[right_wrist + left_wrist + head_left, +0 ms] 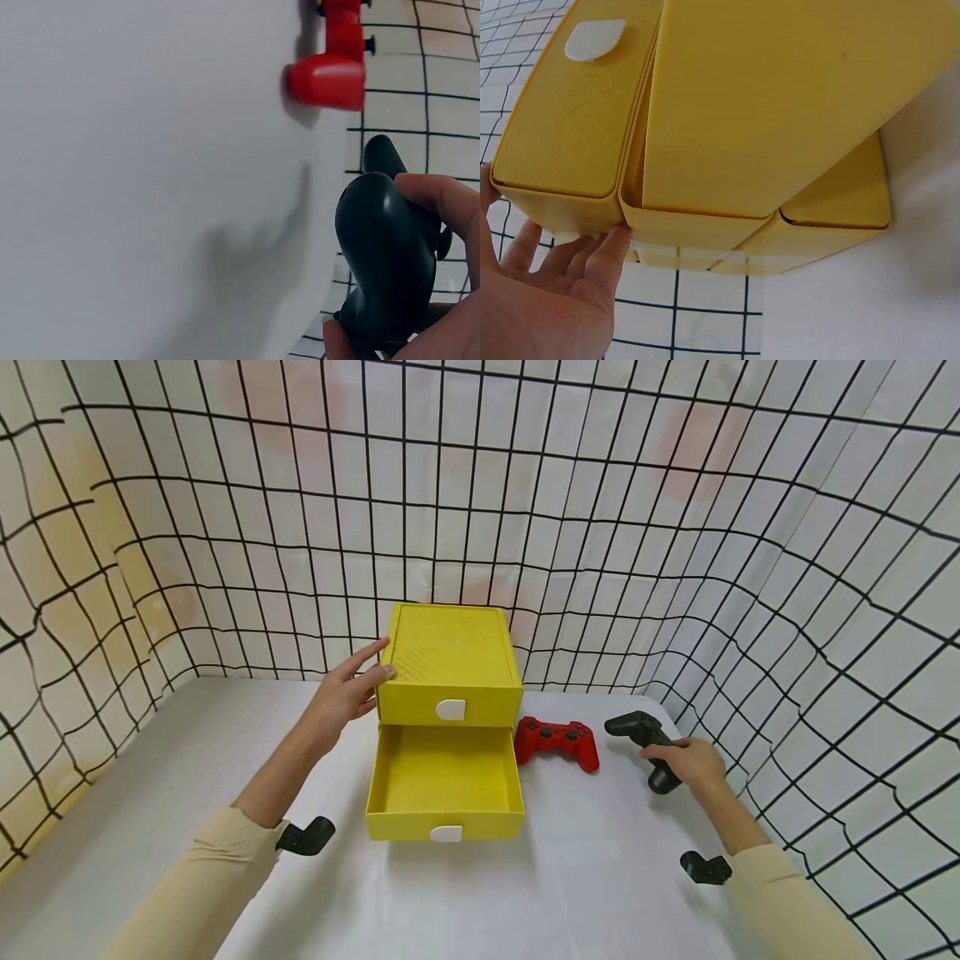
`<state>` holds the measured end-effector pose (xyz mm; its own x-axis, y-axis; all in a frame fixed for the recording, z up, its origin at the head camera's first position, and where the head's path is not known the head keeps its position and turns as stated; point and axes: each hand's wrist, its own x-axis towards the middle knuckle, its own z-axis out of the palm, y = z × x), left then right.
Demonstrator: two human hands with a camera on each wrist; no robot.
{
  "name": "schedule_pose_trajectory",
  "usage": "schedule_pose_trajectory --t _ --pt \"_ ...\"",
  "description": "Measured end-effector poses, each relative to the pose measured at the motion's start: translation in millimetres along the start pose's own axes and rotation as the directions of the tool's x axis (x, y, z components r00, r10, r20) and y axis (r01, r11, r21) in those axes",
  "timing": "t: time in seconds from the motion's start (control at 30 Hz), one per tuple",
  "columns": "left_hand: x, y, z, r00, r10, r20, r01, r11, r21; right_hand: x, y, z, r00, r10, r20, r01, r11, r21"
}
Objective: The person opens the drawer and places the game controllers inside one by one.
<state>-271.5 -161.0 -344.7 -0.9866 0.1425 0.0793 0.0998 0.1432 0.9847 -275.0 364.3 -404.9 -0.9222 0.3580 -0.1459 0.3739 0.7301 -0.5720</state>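
A yellow drawer unit (453,647) stands on the table, its top drawer closed behind a white handle. Below that, a yellow drawer (446,777) is pulled out and its inside floor shows; the left wrist view has another closed drawer (847,187) underneath. My left hand (345,697) touches the unit's left side near the top, fingers stretched along it. On the right, my right hand (693,762) grips a black game controller (386,255) by one end, holding it above the table. A red game controller (555,739) lies between the unit and that hand.
Black wire-grid netting (450,485) backed by white sheeting surrounds the white table (600,877) at the back and sides. A small black device sits at each wrist, at the sleeve ends.
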Motion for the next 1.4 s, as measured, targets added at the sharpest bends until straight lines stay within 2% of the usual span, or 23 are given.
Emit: schedule_pose_trajectory --t 0.23,0.5,0.67,0.8,0.93,1.4 --pt "-1.4 1.8 -0.2 1.000 -0.002 -0.003 0.002 1.000 -0.009 -17.3 -29 -16 0.994 -0.101 0.031 0.102 0.995 -0.009" --pt "-0.9 0.9 0.2 1.000 -0.004 0.002 0.004 1.000 -0.010 -42.1 -63 -25 0.970 -0.227 0.085 0.234 0.970 -0.072" --pt "0.0 -0.1 0.3 1.000 -0.005 0.000 0.005 1.000 -0.013 -59.6 -85 -28 0.942 -0.316 0.114 0.329 0.937 -0.116" --pt "0.2 -0.3 0.2 1.000 -0.004 0.001 0.004 1.000 -0.012 -75.7 -103 -31 0.908 -0.392 0.151 0.413 0.899 -0.146" --pt "-0.3 0.3 -0.3 1.000 -0.002 -0.004 0.002 1.000 -0.012 -91.0 -117 -34 0.872 -0.449 0.194 0.475 0.872 -0.120" --pt "-1.9 1.3 -0.3 1.000 -0.005 0.000 0.005 1.000 -0.017 -131.7 -155 -28 0.803 -0.514 0.300 0.556 0.829 -0.067"
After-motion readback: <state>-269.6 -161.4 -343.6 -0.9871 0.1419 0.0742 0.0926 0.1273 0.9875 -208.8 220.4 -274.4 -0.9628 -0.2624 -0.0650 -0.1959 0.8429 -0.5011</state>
